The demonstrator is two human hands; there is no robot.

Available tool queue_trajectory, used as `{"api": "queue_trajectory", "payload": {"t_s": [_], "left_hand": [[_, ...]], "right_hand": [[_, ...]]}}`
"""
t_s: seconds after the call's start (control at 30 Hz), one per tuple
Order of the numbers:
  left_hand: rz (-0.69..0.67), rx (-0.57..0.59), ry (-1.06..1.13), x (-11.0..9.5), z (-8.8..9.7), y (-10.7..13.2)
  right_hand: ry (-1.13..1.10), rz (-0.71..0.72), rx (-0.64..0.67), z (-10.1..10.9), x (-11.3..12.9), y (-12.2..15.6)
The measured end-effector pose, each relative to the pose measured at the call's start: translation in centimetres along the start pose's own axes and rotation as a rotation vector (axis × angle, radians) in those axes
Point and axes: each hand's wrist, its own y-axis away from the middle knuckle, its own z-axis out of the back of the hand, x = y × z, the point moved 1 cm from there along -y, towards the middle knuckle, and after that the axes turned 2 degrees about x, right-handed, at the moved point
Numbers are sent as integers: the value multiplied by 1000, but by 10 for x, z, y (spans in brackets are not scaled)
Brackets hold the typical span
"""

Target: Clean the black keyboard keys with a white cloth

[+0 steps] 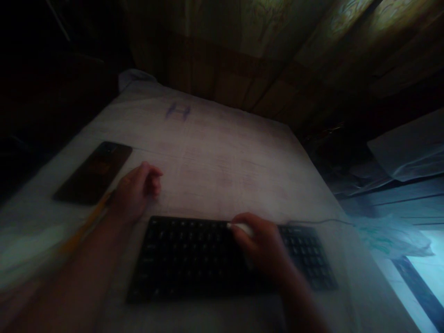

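Observation:
The scene is dim and blurred. A black keyboard lies on a pale table near me. My right hand hovers over the keyboard's right half, fingers curled around a small white object I cannot make out. My left hand rests on the table just beyond the keyboard's upper left corner, fingers loosely curled with nothing visible in them. A dark phone lies flat just left of that hand.
A thin cable runs from the keyboard's right end toward the table's right edge. A yellow pencil-like object lies under my left forearm. Papers and crumpled plastic sit off the right side. A dark wall rises behind.

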Motion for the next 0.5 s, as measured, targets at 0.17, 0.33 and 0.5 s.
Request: {"api": "queue_trajectory", "payload": {"t_s": [0.17,0.33,0.5], "left_hand": [[-10,4,3,2,1,-1],[-15,9,5,0,-1,1],[-14,14,8,-1,-2,1]], "right_hand": [[77,-10,41,-2,-1,1],[152,10,57,-2,-1,1],[231,40,49,-6,-2,0]]}}
